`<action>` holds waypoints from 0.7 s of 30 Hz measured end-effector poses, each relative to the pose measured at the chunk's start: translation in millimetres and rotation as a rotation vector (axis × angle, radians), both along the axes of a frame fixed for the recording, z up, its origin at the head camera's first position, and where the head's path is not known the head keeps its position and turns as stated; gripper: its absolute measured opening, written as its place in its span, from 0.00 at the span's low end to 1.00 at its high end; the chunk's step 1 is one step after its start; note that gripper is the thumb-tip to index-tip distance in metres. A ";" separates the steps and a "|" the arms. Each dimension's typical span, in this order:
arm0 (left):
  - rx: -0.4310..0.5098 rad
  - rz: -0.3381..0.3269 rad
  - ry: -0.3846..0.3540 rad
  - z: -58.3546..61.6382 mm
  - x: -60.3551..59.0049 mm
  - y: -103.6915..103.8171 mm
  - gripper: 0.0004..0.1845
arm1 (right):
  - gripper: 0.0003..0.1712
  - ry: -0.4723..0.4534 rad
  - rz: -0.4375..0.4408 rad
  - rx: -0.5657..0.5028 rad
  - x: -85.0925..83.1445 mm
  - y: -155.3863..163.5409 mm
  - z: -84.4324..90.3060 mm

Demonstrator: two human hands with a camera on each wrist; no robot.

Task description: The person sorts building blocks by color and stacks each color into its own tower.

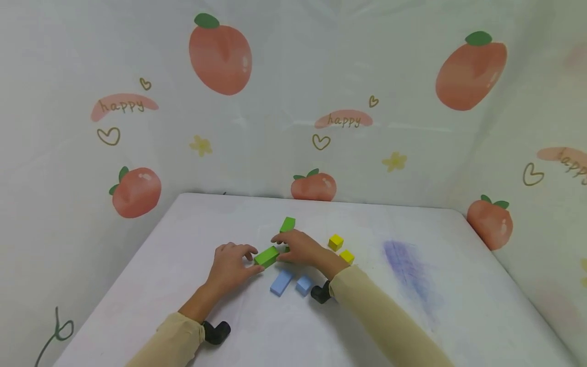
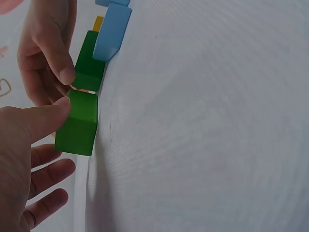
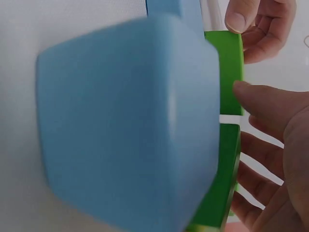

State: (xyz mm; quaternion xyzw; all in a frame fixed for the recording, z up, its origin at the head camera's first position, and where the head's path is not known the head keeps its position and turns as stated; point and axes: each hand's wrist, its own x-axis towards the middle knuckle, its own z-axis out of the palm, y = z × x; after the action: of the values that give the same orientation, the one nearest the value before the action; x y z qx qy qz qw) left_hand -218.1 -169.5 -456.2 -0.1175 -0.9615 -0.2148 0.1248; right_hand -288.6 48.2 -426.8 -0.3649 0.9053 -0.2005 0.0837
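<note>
A green rectangular block (image 1: 267, 257) lies on the white table between the two hands. My left hand (image 1: 233, 265) pinches its left end; in the left wrist view its thumb (image 2: 50, 118) presses the block while the lower fingers spread loosely. From the other side comes my right hand (image 1: 300, 248), its thumb tip (image 3: 244, 92) at the same block's edge. The right hand's fingers lie fairly straight along a second green block (image 3: 222, 179), mostly hidden by that hand in the head view. Beyond the right hand stands another green block (image 1: 288, 224).
Nearer me are a light blue rectangular block (image 1: 281, 283) and a light blue cube (image 1: 304, 285). Two yellow cubes (image 1: 336, 242) sit right of the right hand. A blue-purple smudge (image 1: 405, 270) marks the table (image 1: 458, 306). A printed cloth hangs behind.
</note>
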 end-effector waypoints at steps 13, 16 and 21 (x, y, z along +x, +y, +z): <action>-0.007 -0.003 0.031 -0.3 -1.1 0.8 0.19 | 0.22 0.015 0.003 0.024 -0.4 -9.5 -3.4; -0.009 -0.007 0.023 0.4 -0.9 1.4 0.18 | 0.22 0.018 0.003 0.020 -0.4 -9.8 -3.5; -0.011 -0.010 0.016 1.4 -0.7 0.9 0.18 | 0.21 0.025 0.005 0.022 -0.4 -10.6 -3.2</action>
State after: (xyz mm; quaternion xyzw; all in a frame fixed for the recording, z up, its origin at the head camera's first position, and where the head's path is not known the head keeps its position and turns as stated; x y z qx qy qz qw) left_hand -218.8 -168.5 -454.8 -0.1246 -0.9610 -0.2093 0.1307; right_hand -289.1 37.5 -430.0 -0.3687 0.9075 -0.1859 0.0769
